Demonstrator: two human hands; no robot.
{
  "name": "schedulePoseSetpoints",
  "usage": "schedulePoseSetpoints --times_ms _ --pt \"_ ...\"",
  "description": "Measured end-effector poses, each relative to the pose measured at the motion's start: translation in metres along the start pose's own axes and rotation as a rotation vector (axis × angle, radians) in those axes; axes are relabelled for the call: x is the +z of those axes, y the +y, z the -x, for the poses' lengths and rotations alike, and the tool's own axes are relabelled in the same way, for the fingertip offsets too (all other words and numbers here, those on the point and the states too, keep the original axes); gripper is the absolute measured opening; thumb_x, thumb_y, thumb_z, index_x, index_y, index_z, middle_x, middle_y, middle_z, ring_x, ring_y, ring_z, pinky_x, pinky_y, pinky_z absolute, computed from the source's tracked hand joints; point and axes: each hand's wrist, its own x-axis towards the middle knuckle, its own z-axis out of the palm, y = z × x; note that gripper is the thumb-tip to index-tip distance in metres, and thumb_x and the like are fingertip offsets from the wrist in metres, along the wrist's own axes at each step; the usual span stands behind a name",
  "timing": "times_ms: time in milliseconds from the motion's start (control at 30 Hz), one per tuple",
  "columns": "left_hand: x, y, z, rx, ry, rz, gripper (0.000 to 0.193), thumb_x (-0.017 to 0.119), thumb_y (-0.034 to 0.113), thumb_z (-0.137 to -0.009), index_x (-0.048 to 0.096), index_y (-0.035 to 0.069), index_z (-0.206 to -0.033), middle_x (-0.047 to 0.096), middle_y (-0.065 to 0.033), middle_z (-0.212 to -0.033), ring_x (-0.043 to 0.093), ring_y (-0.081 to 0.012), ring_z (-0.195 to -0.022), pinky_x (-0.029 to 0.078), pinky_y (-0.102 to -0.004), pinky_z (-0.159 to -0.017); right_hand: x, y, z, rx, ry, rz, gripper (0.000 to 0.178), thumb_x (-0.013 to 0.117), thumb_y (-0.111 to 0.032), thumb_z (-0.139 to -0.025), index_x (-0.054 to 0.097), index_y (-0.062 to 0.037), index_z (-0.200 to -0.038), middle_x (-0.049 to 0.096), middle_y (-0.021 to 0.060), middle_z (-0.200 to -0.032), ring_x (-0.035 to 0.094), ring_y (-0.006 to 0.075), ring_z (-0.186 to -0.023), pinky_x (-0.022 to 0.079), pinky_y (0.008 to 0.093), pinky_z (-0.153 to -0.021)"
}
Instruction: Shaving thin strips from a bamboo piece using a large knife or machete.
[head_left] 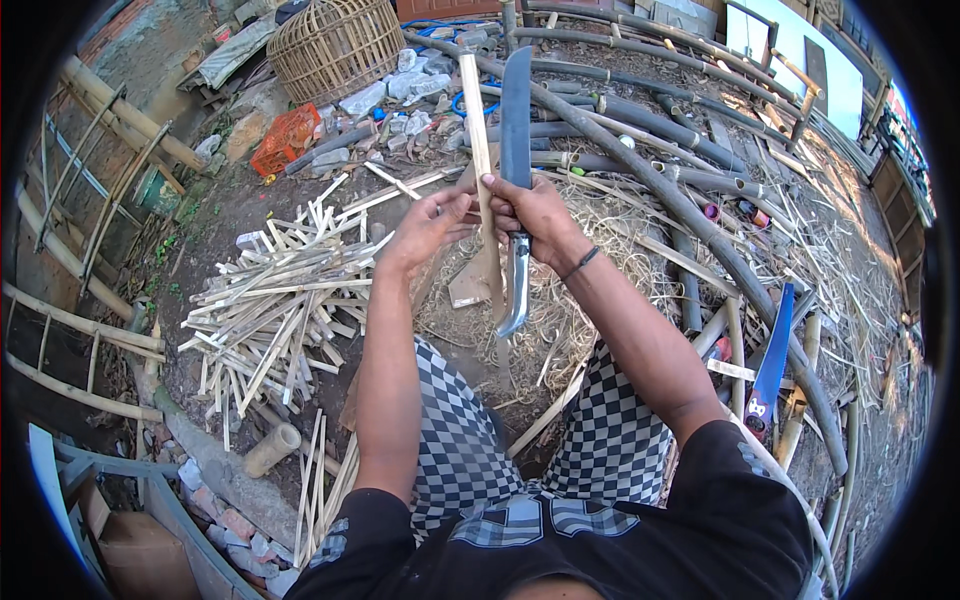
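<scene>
My right hand [537, 217] is closed around a machete [516, 125] where blade meets handle. The wide dark blade points up and away, and the shiny handle hangs below the fist. Alongside the blade stands a pale bamboo strip [475, 120], with my right thumb and fingertips against it. To the left of the strip, my left hand [432, 230] has its fingers apart and loosely bent, close to the strip; whether they touch it I cannot tell. A wooden block [470, 285] shows below and behind the strip, partly hidden.
A pile of split bamboo sticks [290, 300] lies to the left. Curly shavings [600, 260] cover the ground ahead. At right are a blue handsaw [772, 355] and a long bamboo pole [700, 220]. Farther off sit an orange crate [286, 140] and a woven basket [333, 50].
</scene>
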Motion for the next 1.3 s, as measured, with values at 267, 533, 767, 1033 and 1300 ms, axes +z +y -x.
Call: schedulePoseSetpoints --times_ms 267,533,767,1033,1300 --pt "0.042 -0.01 0.002 -0.125 -0.096 -0.152 0.033 0.054 0.034 -0.103 0.066 0.006 -0.114 0.068 0.0028 -0.091 0.063 -0.0076 -0.08 0.052 -0.0271 -0.076 -0.044 -0.029 -0.018 -0.127 0.149 -0.432 0.016 0.063 -0.014 -0.097 0.051 -0.0075 -0.089 0.043 -0.0049 -0.063 0.04 0.007 -0.048 0.041 0.0283 -0.045" --pt "0.06 -0.014 -0.005 -0.133 -0.175 0.268 0.031 0.044 0.031 -0.107 0.056 0.005 -0.097 0.05 0.0031 -0.072 0.048 -0.0066 -0.06 0.039 -0.0211 -0.046 -0.047 -0.037 -0.011 -0.185 0.31 -0.26 0.02 0.072 -0.013 -0.091 0.053 -0.0077 -0.088 0.045 -0.0041 -0.062 0.041 0.0064 -0.046 0.041 0.0275 -0.041" --pt "0.072 -0.01 -0.003 -0.134 -0.167 0.277 0.032 0.044 0.035 -0.107 0.052 0.007 -0.092 0.045 0.0022 -0.077 0.044 -0.0048 -0.058 0.031 -0.0171 -0.039 -0.043 -0.043 -0.004 -0.283 0.35 -0.075 0.018 0.072 -0.013 -0.091 0.056 -0.0055 -0.09 0.046 -0.0037 -0.062 0.042 0.0062 -0.046 0.042 0.0263 -0.04" --pt "0.069 -0.013 -0.002 -0.074 -0.148 0.3 0.028 0.045 0.027 -0.107 0.057 0.003 -0.106 0.052 -0.0003 -0.082 0.052 -0.0099 -0.063 0.048 -0.0259 -0.055 -0.053 -0.045 -0.007 -0.39 0.418 0.024 0.015 0.071 -0.011 -0.089 0.059 -0.0013 -0.088 0.05 -0.0003 -0.063 0.045 0.0081 -0.044 0.044 0.0296 -0.039" --pt "0.052 -0.034 -0.005 -0.105 -0.121 -0.114 0.028 0.047 0.026 -0.107 0.057 0.002 -0.116 0.064 -0.0031 -0.09 0.066 -0.0125 -0.079 0.056 -0.0288 -0.073 -0.069 -0.057 -0.006 -0.44 0.463 -0.027 0.015 0.065 -0.011 -0.092 0.056 -0.0009 -0.1 0.047 -0.0017 -0.063 0.043 0.0077 -0.046 0.043 0.0279 -0.042"
